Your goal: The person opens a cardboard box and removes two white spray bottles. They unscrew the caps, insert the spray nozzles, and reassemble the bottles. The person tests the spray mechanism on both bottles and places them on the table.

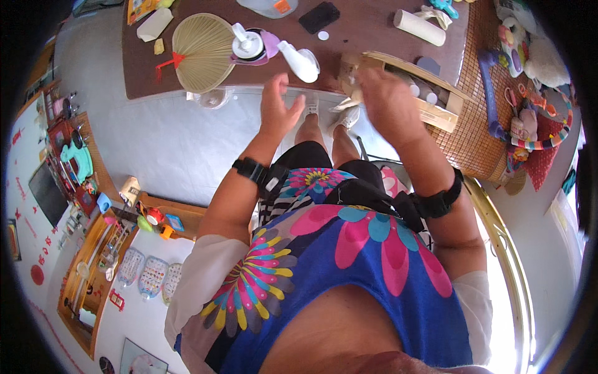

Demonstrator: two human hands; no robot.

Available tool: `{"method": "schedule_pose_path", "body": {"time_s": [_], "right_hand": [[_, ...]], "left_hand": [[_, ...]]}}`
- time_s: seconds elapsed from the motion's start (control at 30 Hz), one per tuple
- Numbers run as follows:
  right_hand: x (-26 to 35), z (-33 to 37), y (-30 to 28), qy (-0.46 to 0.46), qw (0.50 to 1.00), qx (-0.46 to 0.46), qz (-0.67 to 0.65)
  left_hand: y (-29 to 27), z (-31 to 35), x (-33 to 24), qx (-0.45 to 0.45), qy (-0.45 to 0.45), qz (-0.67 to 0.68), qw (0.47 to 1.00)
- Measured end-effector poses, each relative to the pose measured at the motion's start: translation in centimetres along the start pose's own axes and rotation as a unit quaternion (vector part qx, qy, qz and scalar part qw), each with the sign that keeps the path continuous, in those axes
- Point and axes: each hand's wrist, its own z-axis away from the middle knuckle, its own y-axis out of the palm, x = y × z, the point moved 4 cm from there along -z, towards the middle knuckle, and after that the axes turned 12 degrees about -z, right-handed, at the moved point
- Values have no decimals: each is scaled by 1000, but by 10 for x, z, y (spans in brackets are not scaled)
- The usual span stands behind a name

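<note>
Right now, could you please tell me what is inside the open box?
Two white round shapes show inside the open box; their kind is unclear. The right hand hides part of its left side, so anything there cannot be seen.

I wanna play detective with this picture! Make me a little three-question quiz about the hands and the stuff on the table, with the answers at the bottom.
1. Which hand is nearer the open box: left or right?
2. True or false: the fan lies on the brown table.
3. Fill in the colour: the tassel at the fan's handle end is ____.

Key:
1. The right hand.
2. True.
3. Red.
</note>
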Motion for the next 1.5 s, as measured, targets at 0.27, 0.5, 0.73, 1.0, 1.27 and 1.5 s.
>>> {"method": "schedule_pose_path", "body": {"time_s": [0.27, 0.5, 0.73, 1.0, 1.27, 1.5], "right_hand": [[-6, -48, 122, 94, 964, -104, -227], [-6, -65, 130, 46, 934, -140, -327], [27, -52, 64, 55, 891, -103, -439], [44, -55, 38, 19, 898, -184, -399], [47, -44, 40, 16, 852, -216, -477], [46, -45, 57, 67, 851, -232, -466]], "left_hand": [[53, -80, 46, 69, 205, -14, 976], [48, -84, 43, 111, 156, -38, 981], [2, -60, -9, 43, 187, 157, 969], [-5, -52, -46, 5, 154, 181, 971], [12, -35, -59, -30, 61, 129, 989], [33, -29, -37, -123, 129, 89, 980]]}}
